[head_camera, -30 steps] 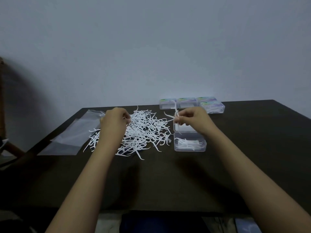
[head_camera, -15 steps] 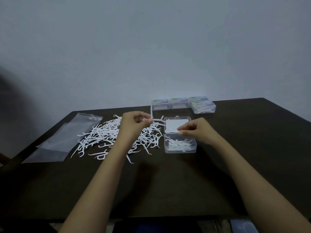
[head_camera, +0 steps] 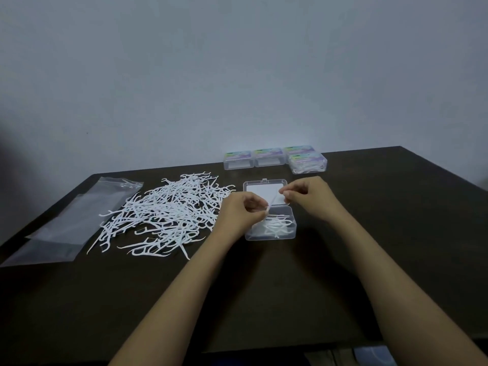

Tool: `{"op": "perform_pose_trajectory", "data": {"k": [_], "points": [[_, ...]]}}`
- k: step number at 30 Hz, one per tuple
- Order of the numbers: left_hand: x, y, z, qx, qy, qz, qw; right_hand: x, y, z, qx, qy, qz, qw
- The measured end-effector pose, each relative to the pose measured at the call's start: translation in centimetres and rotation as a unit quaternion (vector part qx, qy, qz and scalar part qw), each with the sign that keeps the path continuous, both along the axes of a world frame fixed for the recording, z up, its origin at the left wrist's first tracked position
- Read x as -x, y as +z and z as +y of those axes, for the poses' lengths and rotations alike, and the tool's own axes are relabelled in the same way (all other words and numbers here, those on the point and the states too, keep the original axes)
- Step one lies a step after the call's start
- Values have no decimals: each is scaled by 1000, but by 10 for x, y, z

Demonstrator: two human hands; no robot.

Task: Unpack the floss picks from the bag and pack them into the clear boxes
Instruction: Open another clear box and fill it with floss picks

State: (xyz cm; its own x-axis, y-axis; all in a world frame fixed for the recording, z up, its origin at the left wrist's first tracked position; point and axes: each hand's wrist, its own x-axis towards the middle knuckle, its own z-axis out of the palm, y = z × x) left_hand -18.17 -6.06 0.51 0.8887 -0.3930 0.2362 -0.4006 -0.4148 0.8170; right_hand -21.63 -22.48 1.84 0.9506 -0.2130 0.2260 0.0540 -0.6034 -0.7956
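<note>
A loose heap of white floss picks (head_camera: pixel 169 215) lies on the dark table, left of an open clear box (head_camera: pixel 270 232) that holds several picks. Its lid (head_camera: pixel 261 190) lies flat behind it. Both hands meet above the box: my left hand (head_camera: pixel 239 215) pinches the lower end of one floss pick (head_camera: pixel 273 200), and my right hand (head_camera: pixel 309 198) pinches its upper end. The pick slants between the two hands, just over the box's back edge. The empty clear bag (head_camera: pixel 79 220) lies flat at the far left.
Several closed clear boxes (head_camera: pixel 274 158) with coloured labels stand in a row at the table's back edge by the wall; the rightmost one (head_camera: pixel 307 163) is full of picks. The dark table (head_camera: pixel 264 299) stretches bare toward me.
My left hand has carried a pick from the heap rightward to the box. My right hand has risen from the box and taken the pick's other end.
</note>
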Motion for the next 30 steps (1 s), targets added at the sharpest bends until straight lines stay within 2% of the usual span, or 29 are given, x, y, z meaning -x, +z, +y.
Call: {"op": "perform_pose_trajectory", "data": {"k": [8, 13, 15, 22, 26, 30], "points": [[-7, 2, 9, -104, -8, -94, 990, 2, 1, 7, 60, 25, -13, 998], [-9, -1, 5, -283, -44, -132, 949, 5, 0, 10, 187, 83, 32, 978], [-8, 0, 4, -317, -50, -142, 936, 5, -3, 10, 225, 97, 48, 968], [-7, 3, 9, -349, -46, -183, 918, 9, -5, 10, 244, 100, 75, 962], [-12, 6, 29, -232, 15, -149, 961, 9, -5, 12, 198, 63, 37, 977], [-23, 13, 66, -230, 78, -104, 965, 11, -4, 30, 205, 35, -20, 978]]}}
